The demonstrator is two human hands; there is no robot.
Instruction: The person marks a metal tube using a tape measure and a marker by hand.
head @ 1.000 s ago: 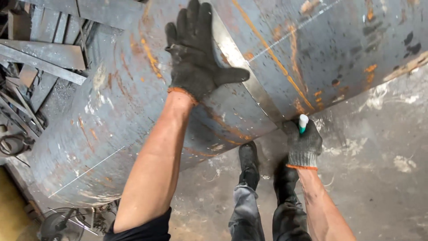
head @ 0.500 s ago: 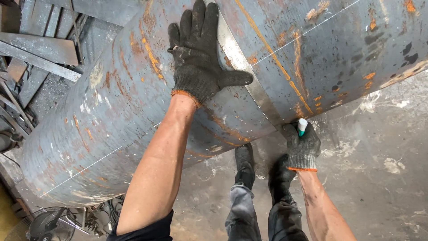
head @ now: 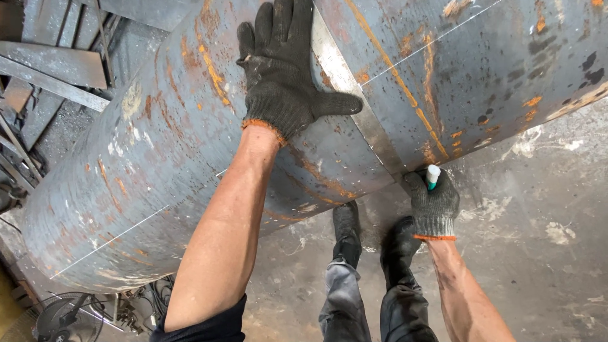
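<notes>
A large rusty steel cylinder (head: 158,164) lies on its side across the upper half of the head view, with thin chalk lines on it. A flat metal strip (head: 354,104) runs around its curve. My left hand (head: 282,82), in a dark knit glove, presses flat on the cylinder with the thumb against the strip. Low at the cylinder's underside, my right hand (head: 434,206), in a grey glove, grips a white marker (head: 432,175) whose tip meets the strip's lower end.
My dark boots (head: 373,237) stand on the stained concrete floor (head: 538,240) below the cylinder. Steel bars and plates (head: 50,69) are stacked at the upper left. A small fan (head: 60,316) and cables lie at the bottom left.
The view has shifted slightly. My left hand stays flat on the cylinder; my right hand with the marker stays at the strip's lower end.
</notes>
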